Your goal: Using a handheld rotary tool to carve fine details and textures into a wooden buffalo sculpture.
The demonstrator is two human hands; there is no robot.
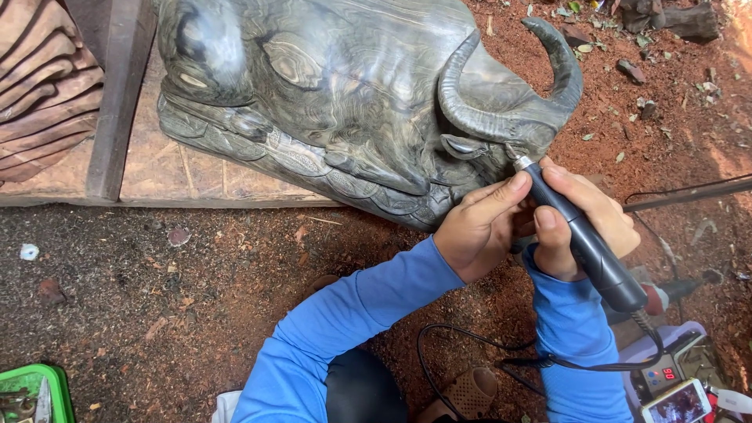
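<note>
Red earth and sawdust cover the ground under you. Your right hand is clenched around a dark rotary tool, its tip touching the head of the carved wooden buffalo just below the horns. Your left hand grips the tool's front, thumb along it, both blue sleeves angled upward. A black cord trails toward a small control box and a phone at lower right; a green tray sits at lower left.

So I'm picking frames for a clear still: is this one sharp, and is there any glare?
Head view: sharp on the hands, right hand, left hand, and rotary tool; soft sheen on the carved buffalo; overexposed ground top right; edges bowed by wide lens.
</note>
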